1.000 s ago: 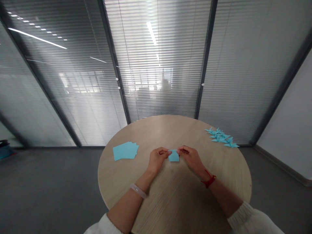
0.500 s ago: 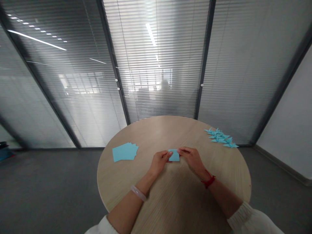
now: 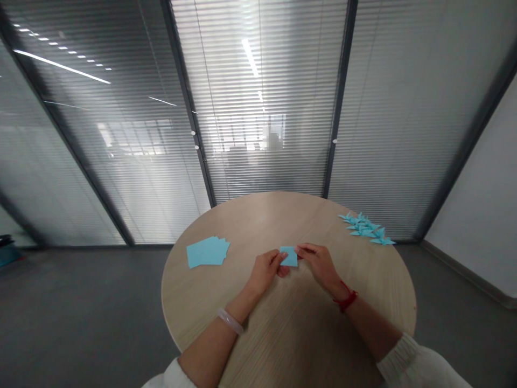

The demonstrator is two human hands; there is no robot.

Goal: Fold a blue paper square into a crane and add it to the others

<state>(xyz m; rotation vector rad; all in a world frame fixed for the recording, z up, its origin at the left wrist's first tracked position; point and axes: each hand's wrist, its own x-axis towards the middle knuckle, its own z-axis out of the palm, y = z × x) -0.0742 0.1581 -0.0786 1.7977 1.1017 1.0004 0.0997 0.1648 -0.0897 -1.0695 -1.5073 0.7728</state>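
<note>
Blue paper [image 3: 291,257], partly hidden by left hand [image 3: 263,271]

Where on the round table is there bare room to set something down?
The table is bare between the blue sheets and the left hand, between the right hand and the folded pieces, and beyond both hands toward its far edge. It is crowded where both hands hold the small blue paper.

No readable text, no legible labels, brands, numbers or signs
</note>
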